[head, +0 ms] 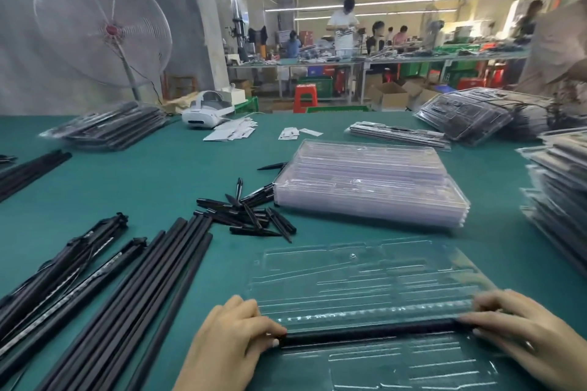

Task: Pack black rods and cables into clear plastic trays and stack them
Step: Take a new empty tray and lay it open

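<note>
An open clear plastic tray (365,276) lies flat on the green table in front of me. A long black rod (371,332) lies across its middle channel. My left hand (228,336) pinches the rod's left end, and my right hand (521,330) holds its right end, fingers curled over it. More long black rods (133,292) lie in a row to the left, with black tripod-like pieces (63,263) beside them. A heap of short black pens (251,209) sits beyond. A stack of unfilled clear trays (371,184) stands behind the open tray.
Packed trays are stacked at the right edge (559,200), at the far right (470,117) and at the far left (108,127). A white headset (206,111) and paper slips (235,132) lie at the table's far side. A standing fan (101,25) and other workers are behind.
</note>
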`<action>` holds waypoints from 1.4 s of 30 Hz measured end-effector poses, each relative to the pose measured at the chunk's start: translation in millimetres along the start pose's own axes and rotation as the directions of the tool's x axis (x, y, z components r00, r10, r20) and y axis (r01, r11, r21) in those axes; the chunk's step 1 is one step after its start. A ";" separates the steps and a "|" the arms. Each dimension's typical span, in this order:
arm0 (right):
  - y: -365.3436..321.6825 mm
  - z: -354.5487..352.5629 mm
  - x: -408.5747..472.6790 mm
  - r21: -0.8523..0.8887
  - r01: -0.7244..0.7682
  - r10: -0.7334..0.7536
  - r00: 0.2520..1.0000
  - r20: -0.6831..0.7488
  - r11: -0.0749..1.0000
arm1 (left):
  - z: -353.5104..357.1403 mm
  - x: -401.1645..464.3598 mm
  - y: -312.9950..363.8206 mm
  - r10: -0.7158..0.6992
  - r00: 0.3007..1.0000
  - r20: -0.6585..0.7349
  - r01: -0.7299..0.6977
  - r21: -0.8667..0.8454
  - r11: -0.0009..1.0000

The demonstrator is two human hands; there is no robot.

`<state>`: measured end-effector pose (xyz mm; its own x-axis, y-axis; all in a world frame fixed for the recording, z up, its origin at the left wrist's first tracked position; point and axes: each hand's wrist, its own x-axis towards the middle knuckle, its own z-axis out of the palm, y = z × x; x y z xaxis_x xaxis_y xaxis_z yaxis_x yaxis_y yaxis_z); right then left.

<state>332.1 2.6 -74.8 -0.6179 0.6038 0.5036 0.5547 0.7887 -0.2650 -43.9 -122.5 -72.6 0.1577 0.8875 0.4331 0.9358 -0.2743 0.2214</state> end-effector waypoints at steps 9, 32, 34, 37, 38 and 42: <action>-21.4 3.7 -7.4 0.047 -0.179 0.185 0.970 -0.161 0.983 | 2.1 21.8 -20.8 -0.197 0.967 0.163 0.234 -0.250 0.940; 13.2 -4.1 20.2 0.214 -0.419 0.468 0.823 -0.322 0.883 | -9.3 135.0 -5.4 -0.039 0.916 -0.399 -0.067 -0.250 0.966; 10.0 -7.2 19.7 0.303 -0.410 0.494 0.819 -0.291 0.860 | -13.7 127.4 37.4 -0.068 0.950 -0.306 -0.101 -0.503 0.858; 1.1 -8.8 17.7 0.485 -0.400 0.538 0.822 -0.186 0.778 | -11.4 114.0 79.6 -0.039 0.991 -0.124 -0.063 -0.716 0.695; -0.8 -8.3 17.4 0.524 -0.403 0.553 0.817 -0.163 0.750 | -10.0 111.5 87.4 -0.004 0.997 -0.082 -0.059 -0.740 0.670; -1.7 -4.3 18.9 0.544 -0.415 0.570 0.808 -0.148 0.730 | -2.3 107.9 109.3 0.195 0.974 0.112 -0.078 -0.645 0.760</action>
<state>321.9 12.2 -61.3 -0.1009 0.9203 0.3781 0.3582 0.3881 -0.8492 74.7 -57.6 0.3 0.3712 0.8529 0.3671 0.4958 -0.5163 0.6982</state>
